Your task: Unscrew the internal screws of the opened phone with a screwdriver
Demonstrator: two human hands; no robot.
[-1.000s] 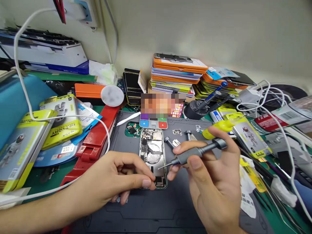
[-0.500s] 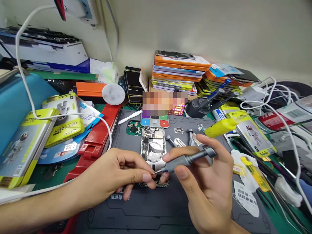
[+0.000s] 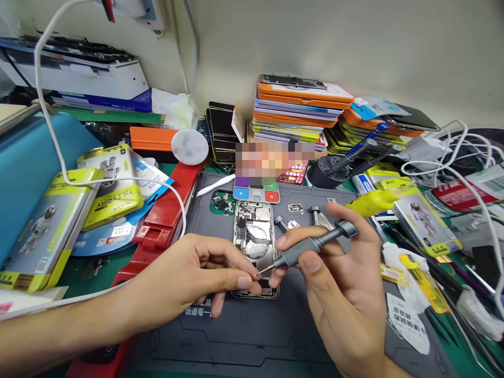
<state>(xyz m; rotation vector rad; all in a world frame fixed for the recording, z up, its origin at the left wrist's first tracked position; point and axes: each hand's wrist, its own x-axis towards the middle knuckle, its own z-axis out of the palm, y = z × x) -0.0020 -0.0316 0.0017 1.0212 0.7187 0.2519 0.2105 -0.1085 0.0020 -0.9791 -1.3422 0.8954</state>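
I had one screwdriver (image 3: 297, 252) gripped in the right hand (image 3: 346, 294), one opened phone (image 3: 263, 212) toward the far edge of the mat (image 3: 220, 344). Left hand (image 3: 197, 286) was pinched by the driver's tip, couldn't tell if around anything, partly hiding the phone.

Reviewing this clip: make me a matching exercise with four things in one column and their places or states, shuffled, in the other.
1. screwdriver
2. opened phone
3. left hand
4. round disc

A. lying on the grey mat
B. white, in front of an orange box
C. held in the right hand
D. thumb and finger close together at the screwdriver's tip

Pairs: 1-C, 2-A, 3-D, 4-B
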